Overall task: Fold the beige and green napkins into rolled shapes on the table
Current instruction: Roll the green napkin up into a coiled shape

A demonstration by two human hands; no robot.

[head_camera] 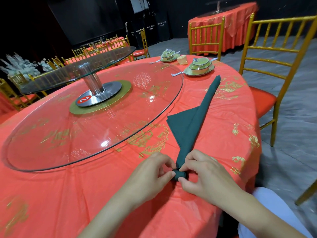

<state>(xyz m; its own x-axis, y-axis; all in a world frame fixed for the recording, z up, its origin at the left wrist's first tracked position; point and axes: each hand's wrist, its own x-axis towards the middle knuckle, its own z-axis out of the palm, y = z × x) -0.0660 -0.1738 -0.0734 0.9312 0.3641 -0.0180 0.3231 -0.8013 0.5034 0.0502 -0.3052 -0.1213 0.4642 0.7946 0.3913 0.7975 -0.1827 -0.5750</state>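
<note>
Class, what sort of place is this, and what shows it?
Probably a banquet hall: round tables under red cloths, a glass turntable, gold chairs and covered bowls at the places.

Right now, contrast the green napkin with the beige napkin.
The green napkin is stretched long, only its near end rolled; the beige napkin is a compact roll. The left hand and right hand pinch the green napkin; the beige napkin sits untouched by the far dishes. Both lie on the red table.

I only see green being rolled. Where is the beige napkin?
In the head view the beige napkin sits rolled at the far right of the table, between the farther bowl setting and the nearer bowl setting, beyond the green napkin.
</note>
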